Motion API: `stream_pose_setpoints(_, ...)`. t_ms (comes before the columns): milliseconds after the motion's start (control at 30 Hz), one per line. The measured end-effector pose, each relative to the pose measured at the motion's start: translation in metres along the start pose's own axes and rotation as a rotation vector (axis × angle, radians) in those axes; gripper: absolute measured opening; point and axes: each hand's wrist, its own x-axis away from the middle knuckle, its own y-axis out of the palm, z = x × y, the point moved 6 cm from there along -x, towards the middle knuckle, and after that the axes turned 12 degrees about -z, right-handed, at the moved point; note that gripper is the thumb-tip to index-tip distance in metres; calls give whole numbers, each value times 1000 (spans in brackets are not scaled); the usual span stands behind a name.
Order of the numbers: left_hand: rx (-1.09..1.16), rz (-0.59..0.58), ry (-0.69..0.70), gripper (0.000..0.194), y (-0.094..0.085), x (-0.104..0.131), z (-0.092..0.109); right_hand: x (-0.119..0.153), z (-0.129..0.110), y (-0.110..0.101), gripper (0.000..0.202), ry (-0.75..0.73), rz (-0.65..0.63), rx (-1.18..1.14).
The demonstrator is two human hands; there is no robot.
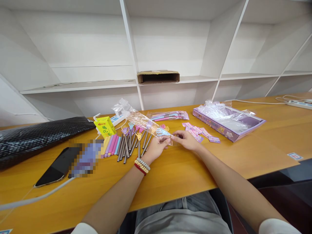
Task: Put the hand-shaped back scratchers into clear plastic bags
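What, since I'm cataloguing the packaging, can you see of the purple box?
The purple box is shallow, rectangular and open-topped, apparently printed card, with small designs on its outer walls. It lies flat and angled on the desk. Crumpled clear plastic bags lie in it and over its rim, hiding much of the inside. Neither the left hand nor right hand touches it.

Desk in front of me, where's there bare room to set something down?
The desk is bare between your left forearm and right forearm. Also open: between the right forearm and purple box, and between the white cable and left forearm. It's crowded left of your hands: metal rods, yellow carton, phone.
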Motion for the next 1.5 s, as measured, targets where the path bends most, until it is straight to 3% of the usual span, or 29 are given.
stream_pose_setpoints(100, 28, 83, 35, 26, -6, 0, 2, 1, 0, -3, 30, -7, 65, 5)
stream_pose_setpoints(267, 225, 253, 151, 55, -16, 2, 10, 3, -3, -8, 20, -53, 135, 95)
stream_pose_setpoints(500, 349, 262, 110, 33, -21, 3, 5, 4, -12, -5, 17, -119, 105, 214)
stream_pose_setpoints(667, 441, 314, 174, 30, -25, 2, 9, 3, -1, -5, 35, -19, 101, 238)
stream_pose_setpoints(833, 484, 400, 260, 30, -36, 3, 11, 1, 15, -6, 39, 131, -1, 288)
stream_pose_setpoints(933, 482, 433, 293, 31, -41, 4, 11, 0, 23, -8, 37, 180, 4, 284)
stream_pose_setpoints(1133, 471, 376, 286, 32, -39, 2, 9, -1, 27, -6, 41, 165, 51, 190)
stream_pose_setpoints(1233, 439, 320, 252, 32, -31, 1, 8, -1, 25, -1, 47, 146, 57, 120)
stream_pose_setpoints(1367, 338, 156, 179, 30, -13, -1, 6, -1, 20, 6, 49, 118, 46, 39)
stream_pose_setpoints(1500, 296, 144, 132, 29, -9, 0, 3, -3, 16, 14, 42, 97, 15, -52)
